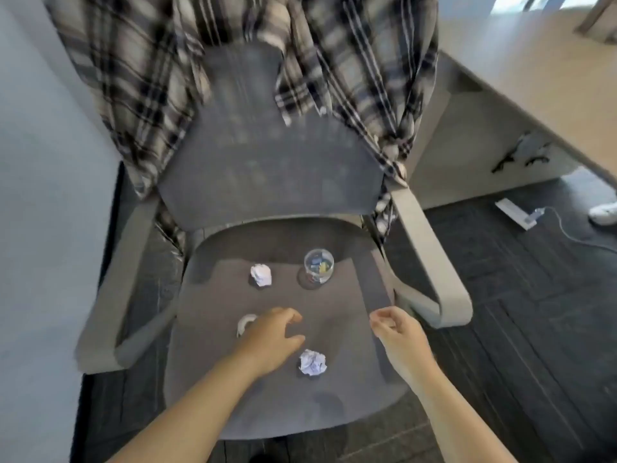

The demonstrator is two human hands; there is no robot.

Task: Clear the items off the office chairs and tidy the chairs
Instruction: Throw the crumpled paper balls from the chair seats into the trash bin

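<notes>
A grey office chair (pixel 334 406) fills the view, with a plaid shirt (pixel 133 71) draped over its backrest. On the seat lie two crumpled paper balls, one far left (pixel 261 275) and one near the front (pixel 312 362). A clear glass cup (pixel 319 265) with small colourful items inside stands at the seat's back. A small white curved object (pixel 245 323) lies partly hidden under my left hand (pixel 272 342), which hovers over the seat with fingers apart. My right hand (pixel 399 339) is over the seat's right edge, fingers loosely curled, holding nothing visible.
A light desk (pixel 534 81) stands to the right, with a white power strip (pixel 514 213) and cable on the dark floor beneath it. A pale wall (pixel 40 195) runs along the left. Grey armrests (pixel 430 255) flank the seat.
</notes>
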